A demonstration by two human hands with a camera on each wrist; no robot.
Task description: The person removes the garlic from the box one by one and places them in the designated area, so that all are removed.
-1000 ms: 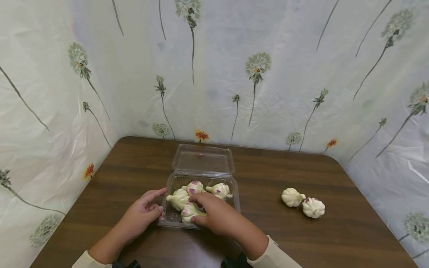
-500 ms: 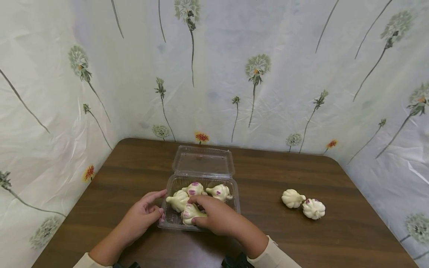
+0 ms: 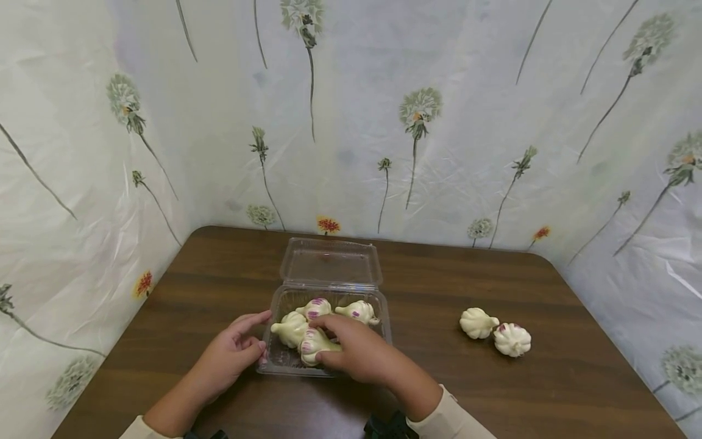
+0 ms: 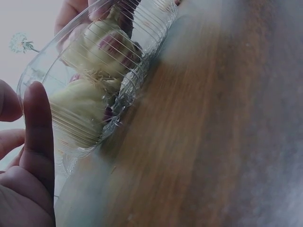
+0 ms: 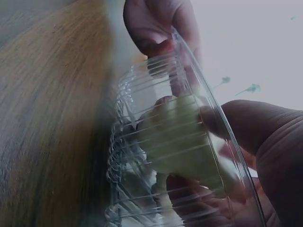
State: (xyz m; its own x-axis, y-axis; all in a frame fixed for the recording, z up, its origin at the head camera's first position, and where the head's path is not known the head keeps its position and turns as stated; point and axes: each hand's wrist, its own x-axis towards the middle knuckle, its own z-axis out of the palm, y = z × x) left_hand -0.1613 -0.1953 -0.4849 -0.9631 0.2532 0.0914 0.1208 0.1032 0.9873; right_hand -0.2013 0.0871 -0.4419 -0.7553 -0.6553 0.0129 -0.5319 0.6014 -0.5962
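A clear plastic clamshell container (image 3: 387,326) stands in the head view, its lid (image 3: 331,262) folded back. My left hand (image 3: 233,349) holds its left side, thumb by the near corner and index finger stretched along the edge. Inside, my right hand (image 3: 356,349) grips a cream garlic bulb (image 3: 316,346) with purple streaks, thumb on the near side and fingers on the far side. Three more bulbs lie in the container: a left one (image 3: 289,330), a back one (image 3: 315,308) and a right one (image 3: 358,311). In the right wrist view the gripped bulb (image 5: 175,137) shows through the ribbed wall.
On the brown wooden table (image 3: 439,390), two garlic bulbs lie to the right, a left bulb (image 3: 478,323) and a right bulb (image 3: 512,339) close together. A floral plastic sheet (image 3: 351,122) rises behind the table and at both sides.
My right hand has shifted the gripped bulb slightly to the right and tilted it a little inside the container. My left hand stays at the container's left side.
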